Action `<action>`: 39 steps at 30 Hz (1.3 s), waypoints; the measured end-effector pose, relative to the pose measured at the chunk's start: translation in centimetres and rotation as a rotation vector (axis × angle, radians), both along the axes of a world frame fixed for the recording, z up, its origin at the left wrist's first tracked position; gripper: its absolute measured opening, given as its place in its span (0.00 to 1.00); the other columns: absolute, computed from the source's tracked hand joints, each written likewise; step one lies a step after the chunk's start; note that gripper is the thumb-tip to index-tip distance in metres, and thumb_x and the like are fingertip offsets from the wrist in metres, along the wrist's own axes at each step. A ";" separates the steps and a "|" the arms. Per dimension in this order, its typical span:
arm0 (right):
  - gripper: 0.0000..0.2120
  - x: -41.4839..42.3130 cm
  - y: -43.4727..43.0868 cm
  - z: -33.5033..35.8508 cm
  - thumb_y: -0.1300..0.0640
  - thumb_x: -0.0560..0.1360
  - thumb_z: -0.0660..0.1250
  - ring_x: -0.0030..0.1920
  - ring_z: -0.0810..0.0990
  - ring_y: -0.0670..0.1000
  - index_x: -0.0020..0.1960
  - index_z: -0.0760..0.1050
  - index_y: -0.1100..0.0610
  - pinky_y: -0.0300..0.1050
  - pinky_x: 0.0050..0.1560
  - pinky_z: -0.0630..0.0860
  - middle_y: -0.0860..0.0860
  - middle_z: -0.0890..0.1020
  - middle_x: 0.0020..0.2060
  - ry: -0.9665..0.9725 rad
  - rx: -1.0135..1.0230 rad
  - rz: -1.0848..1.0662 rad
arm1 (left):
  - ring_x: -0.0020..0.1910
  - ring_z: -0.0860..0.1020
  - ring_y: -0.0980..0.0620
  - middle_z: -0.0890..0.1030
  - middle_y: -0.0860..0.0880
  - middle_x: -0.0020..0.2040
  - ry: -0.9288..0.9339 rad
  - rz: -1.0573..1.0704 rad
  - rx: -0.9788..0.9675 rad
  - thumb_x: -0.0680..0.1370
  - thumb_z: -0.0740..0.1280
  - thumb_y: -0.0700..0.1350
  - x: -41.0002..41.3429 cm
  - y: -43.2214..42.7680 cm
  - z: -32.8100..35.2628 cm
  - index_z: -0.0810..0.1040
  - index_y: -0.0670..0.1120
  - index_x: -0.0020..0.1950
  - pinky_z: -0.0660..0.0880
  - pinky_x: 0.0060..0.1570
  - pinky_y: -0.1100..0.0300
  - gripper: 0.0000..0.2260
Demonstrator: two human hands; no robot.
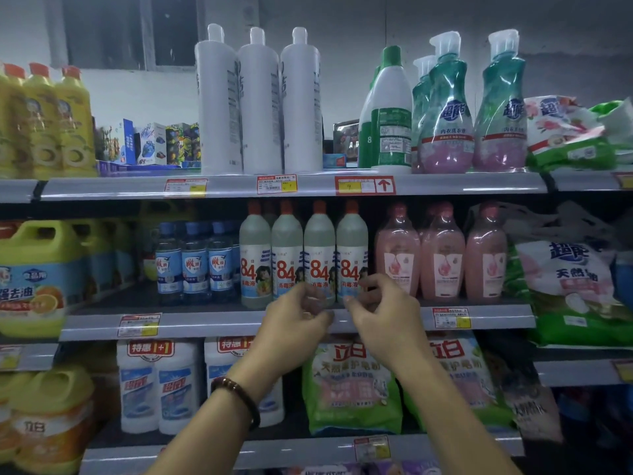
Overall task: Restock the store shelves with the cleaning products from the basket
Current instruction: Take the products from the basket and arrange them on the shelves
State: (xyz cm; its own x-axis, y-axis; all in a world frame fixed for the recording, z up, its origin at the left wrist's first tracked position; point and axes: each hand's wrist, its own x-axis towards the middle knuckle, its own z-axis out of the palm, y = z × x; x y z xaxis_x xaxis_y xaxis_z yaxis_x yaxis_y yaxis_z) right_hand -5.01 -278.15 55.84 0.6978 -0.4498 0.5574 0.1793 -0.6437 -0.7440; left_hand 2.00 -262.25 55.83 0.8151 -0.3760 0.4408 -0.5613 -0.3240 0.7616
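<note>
Bottles of 84 disinfectant (287, 258) stand upright in a row of four on the middle shelf (212, 323), long axes vertical and orange caps just under the shelf above. They lie straight ahead of my fingers and slightly higher. My left hand (301, 317) sits in front of the base of the third bottle and my right hand (380, 305) in front of the fourth, so each hand has its own nearest bottle. The two hands are close together but apart. Both sets of fingers are loosely curled and released, with nothing grasped that I can make out. Blur hides whether the tips touch the bottles. The basket is out of view, so any next product lies somewhere behind or below me. The row looks packed shoulder to shoulder, with pink bottles (442, 258) just beside it on the right and blue-labelled bottles (195, 262) on the left. I judge there is little room to slide anything in sideways. Below my wrists hang green detergent bags (349, 382), which a downward pull-back would brush.
</note>
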 end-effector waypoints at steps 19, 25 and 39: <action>0.08 2.4 -1.4 22.9 0.48 0.78 0.74 0.49 0.84 0.40 0.56 0.79 0.42 0.37 0.48 0.79 0.40 0.87 0.47 0.001 0.050 -0.230 | 0.43 0.85 0.60 0.88 0.59 0.44 -0.071 -0.228 -0.123 0.82 0.74 0.46 3.7 -4.2 25.5 0.84 0.56 0.53 0.82 0.44 0.60 0.04; 0.08 2.4 -0.9 29.7 0.47 0.80 0.74 0.48 0.81 0.38 0.53 0.75 0.42 0.33 0.42 0.74 0.39 0.83 0.46 0.021 0.094 -0.338 | 0.48 0.84 0.63 0.86 0.58 0.50 0.008 -0.300 -0.086 0.85 0.70 0.47 4.4 -4.8 31.0 0.81 0.59 0.59 0.80 0.46 0.68 0.06; 0.24 6.3 -7.6 28.1 0.51 0.80 0.73 0.61 0.77 0.48 0.74 0.72 0.50 0.42 0.59 0.73 0.47 0.80 0.64 0.010 0.054 -0.358 | 0.59 0.76 0.76 0.81 0.65 0.64 0.148 -0.218 -0.208 0.88 0.65 0.46 7.0 -13.0 29.9 0.72 0.59 0.77 0.74 0.51 0.79 0.17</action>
